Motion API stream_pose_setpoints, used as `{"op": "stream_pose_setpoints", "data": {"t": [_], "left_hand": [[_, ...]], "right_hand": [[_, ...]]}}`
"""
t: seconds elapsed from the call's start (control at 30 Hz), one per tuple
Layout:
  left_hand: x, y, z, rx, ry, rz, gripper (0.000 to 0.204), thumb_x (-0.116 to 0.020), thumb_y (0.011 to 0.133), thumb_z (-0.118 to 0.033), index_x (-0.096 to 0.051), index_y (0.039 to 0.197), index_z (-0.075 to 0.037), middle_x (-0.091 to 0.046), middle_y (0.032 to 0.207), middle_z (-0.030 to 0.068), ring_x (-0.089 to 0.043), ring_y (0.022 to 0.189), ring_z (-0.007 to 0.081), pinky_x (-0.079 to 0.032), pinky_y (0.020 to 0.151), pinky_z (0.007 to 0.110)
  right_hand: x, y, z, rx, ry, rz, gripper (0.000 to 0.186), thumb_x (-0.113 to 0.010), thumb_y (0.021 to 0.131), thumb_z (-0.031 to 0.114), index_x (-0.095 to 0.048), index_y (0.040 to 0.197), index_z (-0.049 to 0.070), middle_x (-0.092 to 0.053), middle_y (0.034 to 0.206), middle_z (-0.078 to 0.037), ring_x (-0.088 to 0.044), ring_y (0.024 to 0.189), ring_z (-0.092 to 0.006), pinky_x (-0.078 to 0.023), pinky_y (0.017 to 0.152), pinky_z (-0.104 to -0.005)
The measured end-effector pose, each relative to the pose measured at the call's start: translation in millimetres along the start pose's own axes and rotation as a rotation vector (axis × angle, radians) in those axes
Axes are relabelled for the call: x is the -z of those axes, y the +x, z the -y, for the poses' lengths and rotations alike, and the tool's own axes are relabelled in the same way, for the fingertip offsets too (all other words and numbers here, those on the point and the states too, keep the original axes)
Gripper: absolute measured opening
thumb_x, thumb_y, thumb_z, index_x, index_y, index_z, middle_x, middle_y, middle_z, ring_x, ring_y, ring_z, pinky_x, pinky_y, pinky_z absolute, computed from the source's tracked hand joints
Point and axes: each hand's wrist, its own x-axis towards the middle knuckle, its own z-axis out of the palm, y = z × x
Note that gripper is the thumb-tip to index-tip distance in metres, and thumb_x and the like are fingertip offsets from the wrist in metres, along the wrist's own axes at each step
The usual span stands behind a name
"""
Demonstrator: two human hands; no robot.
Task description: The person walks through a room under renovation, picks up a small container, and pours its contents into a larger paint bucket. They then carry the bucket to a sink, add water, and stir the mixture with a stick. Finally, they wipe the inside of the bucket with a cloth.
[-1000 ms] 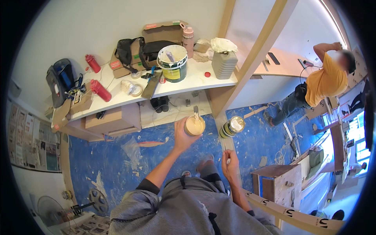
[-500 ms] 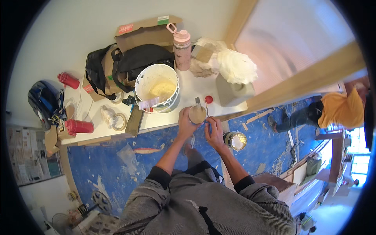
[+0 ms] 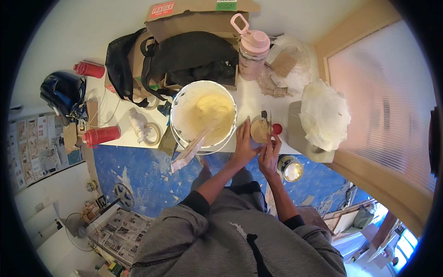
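Note:
My left hand (image 3: 244, 147) is wrapped round the side of a small round tub (image 3: 259, 132) with a beige filling, at the front edge of the white table. My right hand (image 3: 269, 156) closes at the tub's right side, pinching a thin, narrow tool (image 3: 271, 119) seen almost edge-on; its exact kind is unclear. A small dark-grey flat piece (image 3: 264, 114) shows at the tub's far rim. Just right of the tub is a round red lid (image 3: 277, 129). To the left stands a white bucket (image 3: 173, 113) of pale yellow paste, with a smeared flat-bladed tool (image 3: 190, 150) across its front rim.
Behind stand a pink bottle (image 3: 254, 53), a black bag (image 3: 191, 55) and a cardboard box (image 3: 194, 21). A beige container (image 3: 295, 124) with white wrapping on top is at right. An open metal can (image 3: 291, 169) stands below the table edge. Tape (image 3: 152, 134) lies left.
My view has moved closer to the table and bucket, so things appear larger and shifted. Both hands remain at the tub, the right one still pinching the thin tool.

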Motion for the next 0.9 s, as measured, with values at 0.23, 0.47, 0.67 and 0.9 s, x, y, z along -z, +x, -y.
{"op": "stream_pose_setpoints", "data": {"t": [0.23, 0.47, 0.67, 0.9], "left_hand": [[85.5, -67.0, 5.2, 0.144, -0.009, 0.266, 0.076, -0.081, 0.076, -0.013, -0.047, 0.144, -0.008, -0.043, 0.145, 0.0178, -0.041, 0.133, 0.0362, -0.041, 0.106, 0.043], [179.4, -109.6, 21.2, 0.339, 0.065, 0.316, 0.047, -0.074, 0.082, -0.011, -0.061, 0.128, -0.007, -0.058, 0.129, 0.0191, -0.057, 0.117, 0.0389, -0.046, 0.101, 0.043], [266.5, -114.8, 35.3, 0.228, 0.145, 0.175, 0.037, -0.069, 0.082, -0.001, -0.065, 0.119, -0.007, -0.061, 0.115, 0.0165, -0.063, 0.101, 0.0308, -0.053, 0.082, 0.036], [313.9, -20.4, 9.1, 0.110, -0.071, 0.054, 0.079, -0.070, 0.079, 0.004, -0.033, 0.148, 0.001, -0.045, 0.137, 0.0196, -0.059, 0.103, 0.0242, -0.055, 0.075, 0.033]], "right_hand": [[-1.7, 5.0, -3.1, -0.080, -0.069, 0.062, 0.057, -0.047, 0.090, -0.012, -0.042, 0.146, -0.004, -0.034, 0.140, -0.029, -0.054, 0.100, -0.0320, -0.049, 0.082, -0.0405], [-1.0, 9.5, 13.9, -0.028, -0.175, 0.057, 0.050, -0.053, 0.091, -0.007, -0.046, 0.141, -0.003, -0.036, 0.138, -0.030, -0.052, 0.104, -0.0361, -0.048, 0.085, -0.0432], [6.6, 2.6, 40.9, -0.045, -0.326, -0.057, 0.048, -0.062, 0.087, -0.001, -0.050, 0.134, 0.000, -0.040, 0.132, -0.026, -0.049, 0.110, -0.0359, -0.045, 0.088, -0.0440], [-2.3, 43.2, 220.9, 0.217, -0.082, 0.111, 0.053, -0.079, 0.072, 0.008, -0.061, 0.121, 0.003, -0.052, 0.125, -0.017, -0.052, 0.108, -0.0328, -0.045, 0.091, -0.0427]]}}
